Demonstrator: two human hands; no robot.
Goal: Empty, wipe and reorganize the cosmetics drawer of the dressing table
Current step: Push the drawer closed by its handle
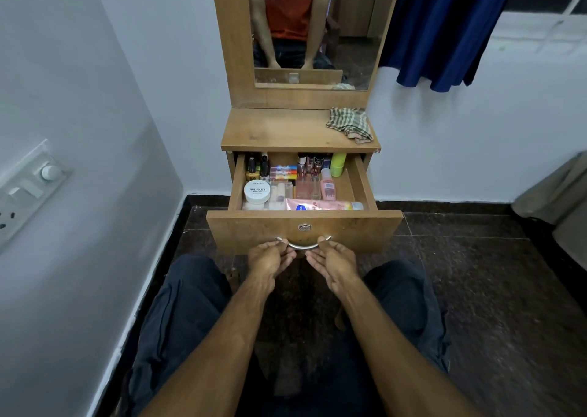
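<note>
Gripping the curved metal handle [303,245] from below with curled fingers, the left hand [268,257] and right hand [332,259] hold either end of the pull on the drawer [305,226] of a wooden dressing table [286,130], the person seated on the dark floor facing it. A small round lock [305,227] sits just above the handle on the drawer front. The drawer stands pulled well out and packed with cosmetics: a white nail-polish remover tub [257,191] at the front left, a long pink tube [320,205] lying along the front wall, a pink bottle [327,187] beside it, a green container [338,164] at the back right, dark nail polish bottles [257,166] at the back left and a row of small bottles [313,162] across the back. A checked cloth [349,123] lies crumpled on the right of the tabletop, well apart from both hands and apparently ready for wiping. A mirror [313,25] above reflects the person's arms and orange shirt; a blue curtain [444,25] hangs to the right. Whether this is the start or the finish is hard to call: the neat rows suggest items already sorted, yet nothing stands outside the drawer, so emptying, wiping and rearranging may all lie ahead.
</note>
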